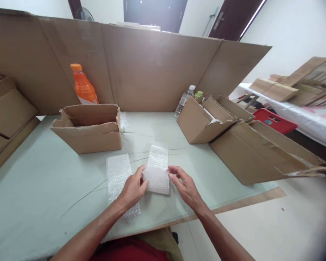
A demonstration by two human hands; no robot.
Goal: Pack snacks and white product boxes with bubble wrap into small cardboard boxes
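Observation:
A small white, translucent stack of thin sheets [156,180] lies on a strip of bubble wrap [158,154], whose far end stretches out beyond it. My left hand [134,185] pinches the stack's left edge between thumb and fingers. At the right edge, my right hand [185,185] has its thumb and forefinger closed on the upper corner. A second piece of bubble wrap [118,170] lies flat on the table to the left, partly covered by my left hand and forearm.
An open cardboard box [97,139] stands at the back left, with an orange bottle [84,87] behind it. More open boxes [195,123] and a long carton [252,156] line the right. A clear bottle [183,101] stands by the tall cardboard screen [163,69]. A red crate [274,121] is beyond.

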